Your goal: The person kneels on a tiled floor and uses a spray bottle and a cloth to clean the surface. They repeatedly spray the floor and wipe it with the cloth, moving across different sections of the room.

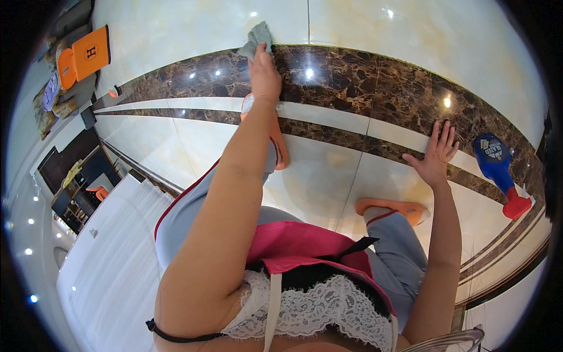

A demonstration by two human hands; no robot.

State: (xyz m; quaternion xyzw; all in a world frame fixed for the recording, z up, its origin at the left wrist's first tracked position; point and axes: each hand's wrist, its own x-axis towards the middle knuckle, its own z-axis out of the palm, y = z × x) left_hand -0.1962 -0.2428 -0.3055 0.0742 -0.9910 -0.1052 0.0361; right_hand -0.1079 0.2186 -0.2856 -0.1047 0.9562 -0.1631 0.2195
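My left hand (265, 79) grips a grey-green cloth (259, 37) against the glossy floor. The cloth is bunched under the fingers and lies across the line where a dark brown marbled band (325, 72) meets pale tiles (198, 31). My right hand (433, 156) rests palm down on the floor with its fingers spread, holding nothing. It spans a white strip between the brown bands. Farther right, a blue plastic bottle (492, 158) with a red cap (517, 206) lies on the floor, its label bearing writing.
Orange slippers (280, 141) are on my feet as I crouch. To the left are an orange mat (91, 51), other slippers and a small orange-and-white thing (115, 91) on the floor. A white curtain or panel (118, 255) stands at the lower left, near a dark shelf (81, 198).
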